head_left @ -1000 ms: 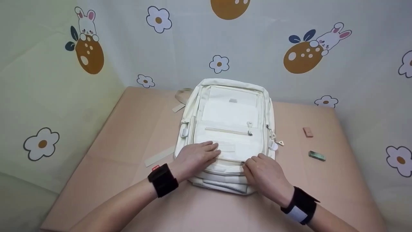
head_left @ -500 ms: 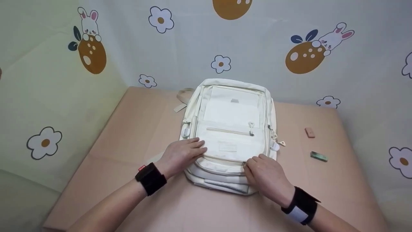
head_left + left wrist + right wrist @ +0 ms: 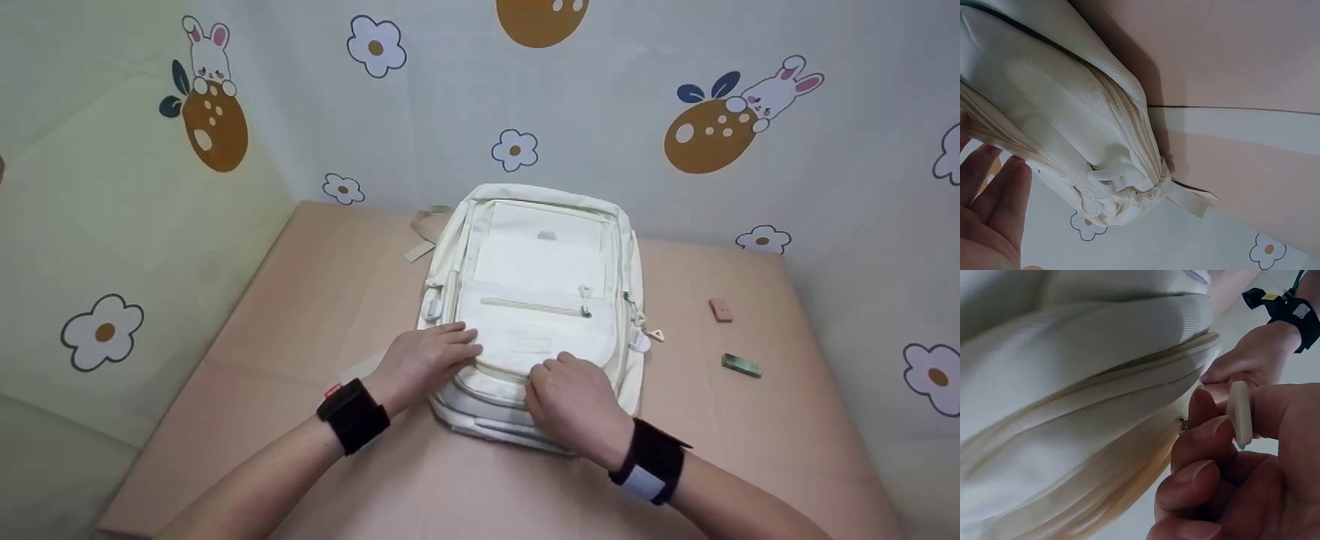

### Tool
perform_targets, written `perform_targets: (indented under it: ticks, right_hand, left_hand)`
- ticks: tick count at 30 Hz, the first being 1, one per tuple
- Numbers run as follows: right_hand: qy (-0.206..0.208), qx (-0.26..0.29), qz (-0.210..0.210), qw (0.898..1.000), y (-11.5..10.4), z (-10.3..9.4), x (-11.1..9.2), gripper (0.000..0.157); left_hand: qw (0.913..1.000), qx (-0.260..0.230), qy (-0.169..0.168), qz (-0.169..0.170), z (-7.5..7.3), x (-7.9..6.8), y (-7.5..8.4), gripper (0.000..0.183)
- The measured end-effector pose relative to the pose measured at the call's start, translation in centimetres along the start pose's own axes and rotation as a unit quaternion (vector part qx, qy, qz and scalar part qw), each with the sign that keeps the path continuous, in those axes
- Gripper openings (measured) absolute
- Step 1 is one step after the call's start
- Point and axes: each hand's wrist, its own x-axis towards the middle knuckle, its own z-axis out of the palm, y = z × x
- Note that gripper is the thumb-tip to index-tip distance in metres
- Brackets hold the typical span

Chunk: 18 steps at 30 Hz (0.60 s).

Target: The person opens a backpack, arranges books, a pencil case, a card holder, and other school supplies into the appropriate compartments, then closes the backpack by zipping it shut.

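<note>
A cream backpack (image 3: 540,259) lies on the table, its front pocket facing up and its bottom toward me. My left hand (image 3: 424,364) holds the pocket's lower left edge. In the left wrist view, the thumb and fingers (image 3: 1010,197) pinch the zippered seam (image 3: 1022,147). At the pocket's lower edge, right of the middle, is my right hand (image 3: 574,405). Its curled fingers grip a pale zipper pull (image 3: 1240,413), seen in the right wrist view and hidden under the hand in the head view.
A pink block (image 3: 720,310) and a green block (image 3: 741,365) lie right of the backpack on the pink-covered table (image 3: 300,300). Loose straps (image 3: 420,250) stick out at the bag's left. A patterned curtain (image 3: 442,97) rises behind.
My right hand has slid left along the pocket's lower edge with the zipper pull. Earlier, my left hand moved from the pocket's front to its left edge and stays there.
</note>
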Motion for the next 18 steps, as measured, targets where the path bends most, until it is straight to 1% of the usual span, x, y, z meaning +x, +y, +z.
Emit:
perform_targets:
  ticks: [2,4,8,12,15,18]
  right_hand:
    - [-0.018,-0.002,-0.002,1.000,-0.8,0.2,1.1,0.029]
    - [-0.029,-0.004,-0.012,1.000,-1.4,0.4,2.0,0.027]
    - [-0.028,-0.020,-0.035,0.999,-2.3,1.0,3.2,0.025]
    - [-0.018,-0.025,-0.042,0.999,-2.3,1.4,3.3,0.025]
    - [-0.008,-0.012,-0.042,0.999,-2.0,1.5,3.2,0.028]
    - [0.000,0.007,-0.048,0.999,-1.5,1.1,2.8,0.029]
  left_hand:
    - [0.9999,0.001,-0.012,-0.009,-0.1,0.1,0.0,0.023]
    - [0.9996,0.001,-0.021,-0.019,-0.1,0.2,0.1,0.024]
    - [0.9991,-0.003,-0.033,-0.028,-0.1,0.2,0.2,0.024]
    - [0.9987,-0.007,-0.039,-0.033,0.0,0.2,0.3,0.025]
    - [0.9986,-0.002,-0.038,-0.036,0.0,0.2,0.3,0.024]
    - [0.9987,0.006,-0.035,-0.036,0.1,0.3,0.3,0.025]
